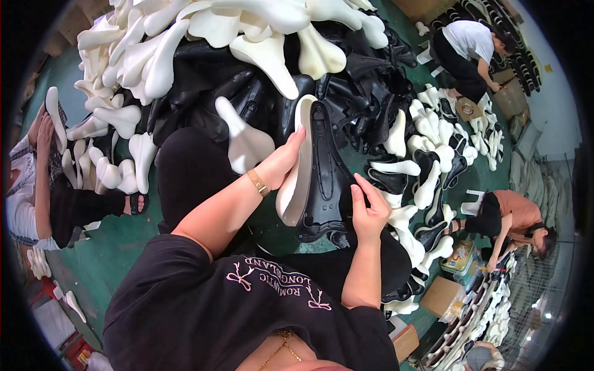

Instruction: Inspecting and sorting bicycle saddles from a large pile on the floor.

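My left hand (286, 159) presses against a white foam saddle pad (296, 179), holding it edge-on against a black plastic saddle base (328, 179). A gold bracelet sits on that wrist. My right hand (369, 210) grips the wide rear edge of the black base from the right. Both parts stand upright over my lap, between my two hands. My black-clad knee (189, 167) rises just left of them.
A big heap of white foam pads (247, 31) and black bases (359, 93) lies ahead on the green floor. A seated person (37, 185) is at the left, two more people (513, 216) at the right, with cardboard boxes (440, 295) nearby.
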`<move>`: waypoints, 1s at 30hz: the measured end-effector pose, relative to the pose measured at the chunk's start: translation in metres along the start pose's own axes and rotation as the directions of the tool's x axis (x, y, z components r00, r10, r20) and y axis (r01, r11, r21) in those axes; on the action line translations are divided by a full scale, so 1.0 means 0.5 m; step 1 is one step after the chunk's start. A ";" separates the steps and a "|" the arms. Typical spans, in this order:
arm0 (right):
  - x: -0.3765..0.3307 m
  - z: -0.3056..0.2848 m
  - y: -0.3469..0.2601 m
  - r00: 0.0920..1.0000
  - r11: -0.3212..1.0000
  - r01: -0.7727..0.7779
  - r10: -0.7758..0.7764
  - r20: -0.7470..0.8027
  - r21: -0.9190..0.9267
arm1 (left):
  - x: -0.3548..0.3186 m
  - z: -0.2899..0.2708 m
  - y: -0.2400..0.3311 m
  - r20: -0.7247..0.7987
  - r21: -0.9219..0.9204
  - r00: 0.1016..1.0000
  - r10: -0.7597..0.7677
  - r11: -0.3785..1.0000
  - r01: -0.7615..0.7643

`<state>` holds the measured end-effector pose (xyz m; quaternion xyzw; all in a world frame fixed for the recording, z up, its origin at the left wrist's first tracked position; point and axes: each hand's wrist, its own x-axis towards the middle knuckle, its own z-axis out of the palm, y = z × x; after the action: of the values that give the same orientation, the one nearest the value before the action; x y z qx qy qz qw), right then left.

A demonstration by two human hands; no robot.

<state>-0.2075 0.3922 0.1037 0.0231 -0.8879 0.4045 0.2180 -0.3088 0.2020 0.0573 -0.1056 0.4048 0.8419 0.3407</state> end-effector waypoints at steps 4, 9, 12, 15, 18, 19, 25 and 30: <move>0.006 0.014 0.001 1.000 1.000 0.001 -0.001 0.004 0.008 | -0.004 0.003 -0.001 0.031 -0.031 1.000 0.005 1.000 -0.004; 0.009 0.029 0.006 0.997 0.998 0.056 -0.057 -0.048 -0.005 | -0.004 0.002 -0.004 0.145 -0.066 0.989 0.005 0.998 0.005; 0.007 0.030 0.005 0.996 0.998 0.063 -0.064 -0.066 -0.018 | -0.007 0.007 -0.005 0.113 -0.081 0.994 -0.001 0.997 0.010; 0.005 0.030 0.001 1.000 0.999 0.017 -0.018 -0.026 -0.041 | -0.008 0.007 -0.008 0.136 -0.094 0.991 -0.008 0.995 0.021; 0.008 0.035 0.015 0.987 0.980 0.146 -0.153 -0.041 -0.134 | -0.011 0.012 -0.005 0.233 -0.151 0.971 -0.048 0.985 0.085; 0.009 0.041 0.018 0.986 0.980 0.140 -0.151 -0.071 -0.139 | -0.002 0.008 -0.015 0.180 -0.136 0.981 -0.064 0.987 0.090; 0.015 0.061 0.021 0.985 0.983 0.104 -0.122 -0.119 -0.151 | -0.013 0.016 -0.008 0.151 -0.031 0.988 0.022 0.999 -0.018; 0.011 0.069 0.038 0.976 0.968 0.140 -0.171 -0.136 -0.209 | -0.003 0.005 -0.020 0.175 -0.026 0.984 0.018 1.000 -0.013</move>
<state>-0.2291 0.3806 0.0723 0.0401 -0.8998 0.2964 0.3176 -0.3008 0.2076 0.0538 -0.0322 0.3634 0.8556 0.3671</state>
